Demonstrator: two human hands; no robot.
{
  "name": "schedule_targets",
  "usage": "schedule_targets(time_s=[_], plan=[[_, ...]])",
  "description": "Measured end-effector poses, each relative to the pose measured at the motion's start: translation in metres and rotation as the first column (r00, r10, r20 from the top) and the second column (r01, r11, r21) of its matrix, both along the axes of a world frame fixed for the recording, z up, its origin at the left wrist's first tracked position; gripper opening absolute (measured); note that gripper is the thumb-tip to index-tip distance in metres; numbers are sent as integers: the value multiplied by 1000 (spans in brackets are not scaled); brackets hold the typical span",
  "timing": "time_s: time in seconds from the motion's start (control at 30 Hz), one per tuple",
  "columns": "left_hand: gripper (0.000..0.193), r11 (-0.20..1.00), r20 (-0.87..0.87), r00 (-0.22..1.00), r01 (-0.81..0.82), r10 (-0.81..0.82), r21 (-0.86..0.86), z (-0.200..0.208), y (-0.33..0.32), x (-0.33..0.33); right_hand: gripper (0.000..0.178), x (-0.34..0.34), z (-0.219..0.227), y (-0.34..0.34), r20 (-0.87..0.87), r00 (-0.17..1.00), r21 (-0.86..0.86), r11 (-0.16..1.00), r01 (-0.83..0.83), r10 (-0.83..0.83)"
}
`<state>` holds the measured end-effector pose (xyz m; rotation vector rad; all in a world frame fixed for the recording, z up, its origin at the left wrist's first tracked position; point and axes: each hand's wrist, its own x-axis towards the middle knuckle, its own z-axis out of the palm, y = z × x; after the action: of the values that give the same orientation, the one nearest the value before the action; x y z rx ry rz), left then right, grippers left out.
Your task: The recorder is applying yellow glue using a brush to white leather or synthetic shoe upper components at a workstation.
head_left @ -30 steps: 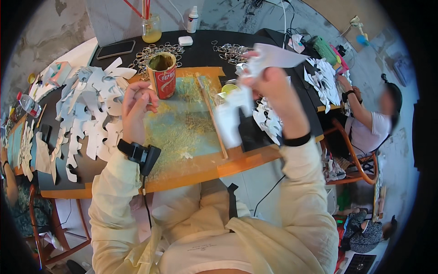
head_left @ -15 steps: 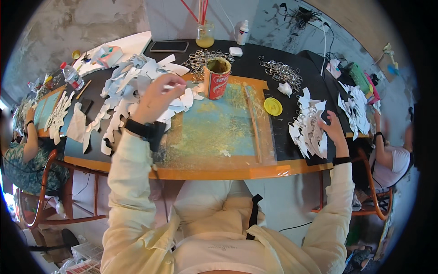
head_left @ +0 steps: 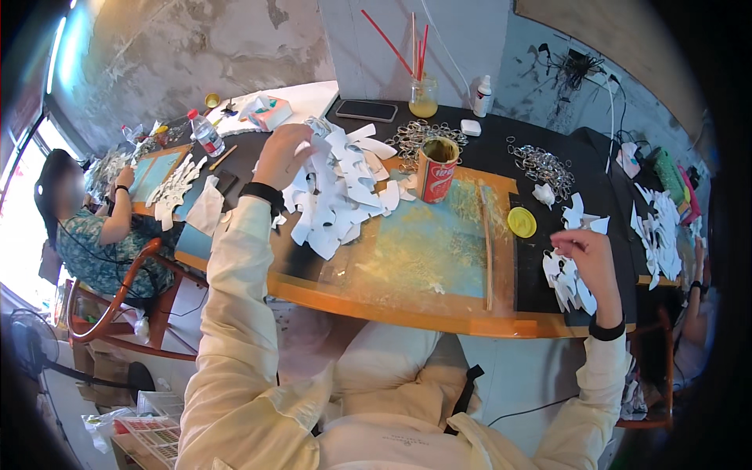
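Note:
My left hand (head_left: 283, 163) is at the left edge of a heap of white curved flat pieces (head_left: 337, 188), its loosely bent fingers slightly apart. No held piece shows in it. Over a smaller pile of white pieces (head_left: 565, 283) at the right hovers my right hand (head_left: 591, 254), fingers bent toward the left and somewhat apart, apparently holding nothing. That hand hides part of the pile. Between my hands lies a blue, glue-stained mat (head_left: 423, 243) with a thin wooden stick (head_left: 486, 251). A red can (head_left: 437, 174) of yellowish-brown glue stands at the mat's far edge.
A yellow lid (head_left: 522, 222) sits right of the mat. Metal rings (head_left: 540, 168) form piles behind. Farther back are a phone (head_left: 366, 111), a jar with red sticks (head_left: 423, 98) and a white bottle (head_left: 482, 96). A co-worker (head_left: 102, 243) sits at the left; another person's arm shows far right.
The view has swung left. My left hand has moved left across the white heap, which looks more gathered. My right hand now lies more over the small right pile, fingers more bent.

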<state>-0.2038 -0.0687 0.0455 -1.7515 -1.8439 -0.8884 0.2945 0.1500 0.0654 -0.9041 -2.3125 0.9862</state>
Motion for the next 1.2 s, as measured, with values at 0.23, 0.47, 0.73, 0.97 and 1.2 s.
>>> schedule_targets(time_s=[0.23,0.47,0.73,0.97,1.2], plan=[[10,936,-8,941,335,-338,-110,85,8,102,26,-72,25,-37,-243,909,-196,900,-388,339],[15,717,-12,733,663,-681,-214,106,53,186,41,-153,15,-79,-312,744,40,790,-612,592],[44,866,599,677,498,-426,54,18,53,174,33,-145,-11,-74,-512,859,-605,702,-376,18],[26,781,991,71,611,110,-130,-19,40,171,30,-115,-28,-46,-442,892,-614,758,-220,-99],[23,589,909,324,692,263,-417,-38,41,150,60,-69,-68,-52,187,972,221,958,-183,143]])
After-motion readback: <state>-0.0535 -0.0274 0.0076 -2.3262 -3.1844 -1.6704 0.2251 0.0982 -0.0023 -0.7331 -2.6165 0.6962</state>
